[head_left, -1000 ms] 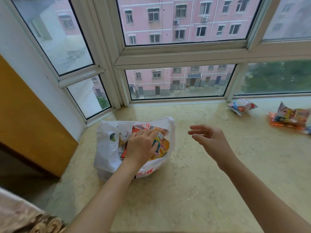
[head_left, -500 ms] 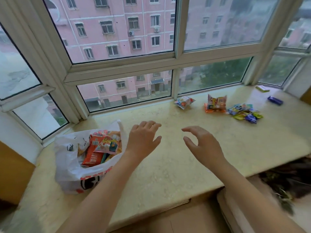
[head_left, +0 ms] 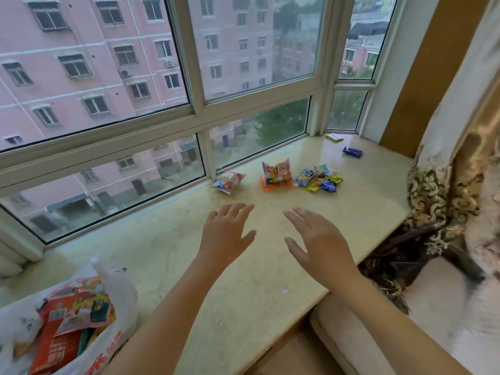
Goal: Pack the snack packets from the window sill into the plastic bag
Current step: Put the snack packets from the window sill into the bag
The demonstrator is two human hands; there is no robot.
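Observation:
A white plastic bag (head_left: pixel 119 293) lies open at the lower left of the marble sill (head_left: pixel 243 293), with several orange and red snack packets (head_left: pixel 67 320) inside. Farther along the sill lie a white packet (head_left: pixel 228 182), an orange and pink packet stack (head_left: pixel 276 174), and a heap of small blue and yellow packets (head_left: pixel 319 178). A blue bar (head_left: pixel 351 152) and a yellow packet (head_left: pixel 334 138) lie near the far right corner. My left hand (head_left: pixel 224 236) and my right hand (head_left: pixel 316 239) hover over the sill with fingers spread, holding nothing, short of the packets.
Window frames (head_left: pixel 200 115) run along the sill's far edge. A patterned curtain (head_left: pixel 446 198) hangs at the right end. A pale cushioned seat (head_left: pixel 351 336) sits below the sill's front edge at the lower right.
My left hand has left the bag and both hands have moved right along the sill toward the loose packets. The view has swung right, so the bag now sits at the lower left.

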